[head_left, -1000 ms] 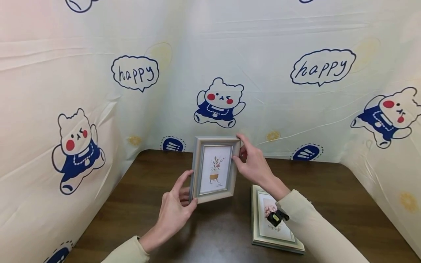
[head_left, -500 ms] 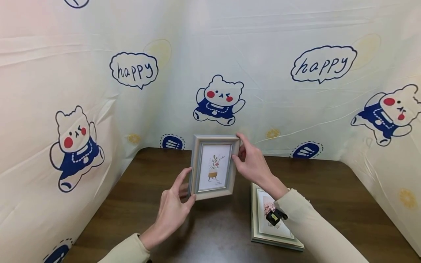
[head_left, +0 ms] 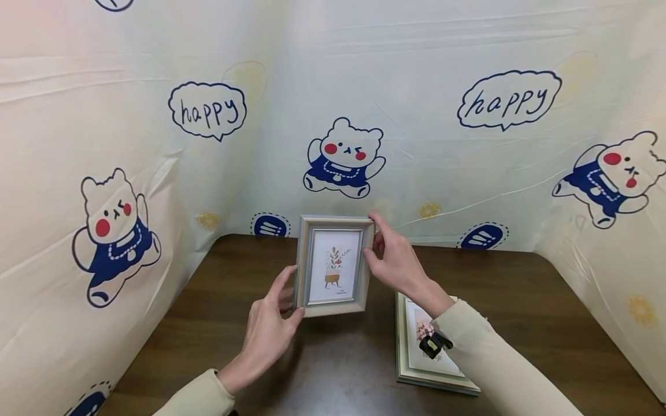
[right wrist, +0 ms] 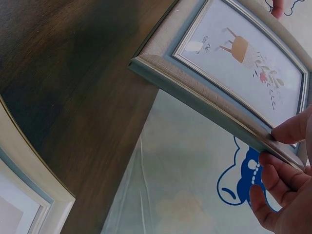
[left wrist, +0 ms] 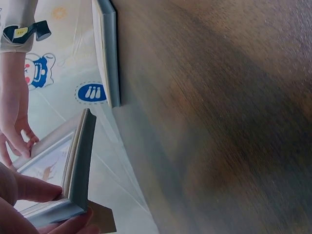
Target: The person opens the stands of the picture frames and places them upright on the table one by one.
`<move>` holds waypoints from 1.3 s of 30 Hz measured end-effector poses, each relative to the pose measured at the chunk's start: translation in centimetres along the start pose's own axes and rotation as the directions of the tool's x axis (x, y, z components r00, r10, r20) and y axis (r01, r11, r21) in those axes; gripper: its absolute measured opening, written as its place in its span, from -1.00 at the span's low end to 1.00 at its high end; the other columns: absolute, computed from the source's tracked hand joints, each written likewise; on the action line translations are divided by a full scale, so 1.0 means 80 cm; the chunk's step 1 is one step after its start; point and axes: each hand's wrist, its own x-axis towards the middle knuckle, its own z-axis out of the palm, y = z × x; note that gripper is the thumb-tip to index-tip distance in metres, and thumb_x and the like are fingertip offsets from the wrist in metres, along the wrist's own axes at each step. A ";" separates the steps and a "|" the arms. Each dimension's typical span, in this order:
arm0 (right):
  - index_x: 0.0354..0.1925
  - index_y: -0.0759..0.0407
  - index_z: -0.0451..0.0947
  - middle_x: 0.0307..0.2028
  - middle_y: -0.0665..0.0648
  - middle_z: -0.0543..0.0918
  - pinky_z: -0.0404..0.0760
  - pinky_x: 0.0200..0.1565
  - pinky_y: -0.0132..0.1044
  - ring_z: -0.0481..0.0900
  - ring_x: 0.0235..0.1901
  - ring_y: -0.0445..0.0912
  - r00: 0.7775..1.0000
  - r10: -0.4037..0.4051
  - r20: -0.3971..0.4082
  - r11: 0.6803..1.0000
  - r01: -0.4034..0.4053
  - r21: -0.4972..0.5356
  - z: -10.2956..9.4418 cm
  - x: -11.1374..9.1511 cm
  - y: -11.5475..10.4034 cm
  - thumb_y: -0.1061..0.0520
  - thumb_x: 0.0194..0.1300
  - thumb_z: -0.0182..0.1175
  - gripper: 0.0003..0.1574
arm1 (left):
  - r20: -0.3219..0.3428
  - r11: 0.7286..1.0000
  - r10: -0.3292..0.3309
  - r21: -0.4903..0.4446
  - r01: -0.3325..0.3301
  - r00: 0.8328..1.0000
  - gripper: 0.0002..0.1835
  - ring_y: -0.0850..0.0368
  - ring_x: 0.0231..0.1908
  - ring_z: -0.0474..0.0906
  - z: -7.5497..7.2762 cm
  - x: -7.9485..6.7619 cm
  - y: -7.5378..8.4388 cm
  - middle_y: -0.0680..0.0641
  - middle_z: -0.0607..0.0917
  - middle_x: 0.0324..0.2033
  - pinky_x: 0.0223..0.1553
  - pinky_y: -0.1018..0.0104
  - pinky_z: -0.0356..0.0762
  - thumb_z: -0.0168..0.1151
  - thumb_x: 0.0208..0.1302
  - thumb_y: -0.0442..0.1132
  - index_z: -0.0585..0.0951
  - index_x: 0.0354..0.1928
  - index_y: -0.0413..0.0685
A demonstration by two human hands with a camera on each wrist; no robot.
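Observation:
Both hands hold up a picture frame with a pale wood-toned border, blue-grey edges and a print of a potted plant. My left hand grips its lower left corner, thumb on the front and fingers behind. At the upper right corner my right hand pinches the border between thumb and fingers. The left wrist view shows the frame tilted above the table, a brown flap sticking out behind it. In the right wrist view, the thumb presses the front of the frame and the fingers curl under its edge.
A stack of cream and green picture frames, the top one with a pink flower print, lies on the dark wooden table at the right, partly under the right sleeve. A printed cloth with cartoon bears hangs around the table's back and sides.
The held picture frame has shifted slightly left in the head view and turned a little more squarely toward the camera. Both hands keep their grip and move with it.

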 end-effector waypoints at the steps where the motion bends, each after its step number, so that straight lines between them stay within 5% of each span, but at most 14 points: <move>1: 0.55 0.17 0.23 -0.31 0.08 0.59 0.59 -0.35 -0.22 0.51 -0.37 -0.07 1.000 0.000 0.000 1.000 0.000 -0.002 0.000 0.000 0.000 0.29 0.33 0.37 -0.08 | -0.001 1.000 -0.001 0.000 0.001 1.000 -0.02 -0.13 -0.18 0.81 0.000 0.001 -0.001 -0.29 0.77 0.01 -0.15 -0.14 0.73 0.53 0.12 -0.54 0.37 0.52 0.29; 39: 0.50 0.26 0.28 -0.34 0.05 0.60 0.54 -0.35 -0.21 0.53 -0.39 -0.08 0.997 -0.080 0.009 0.996 0.081 -0.042 0.024 -0.008 -0.002 0.32 0.27 0.40 -0.10 | 0.058 0.997 -0.073 0.014 0.072 0.996 -0.07 -0.15 -0.16 0.81 0.002 0.017 -0.033 -0.36 0.75 0.02 -0.18 -0.06 0.74 0.48 0.11 -0.64 0.32 0.45 0.12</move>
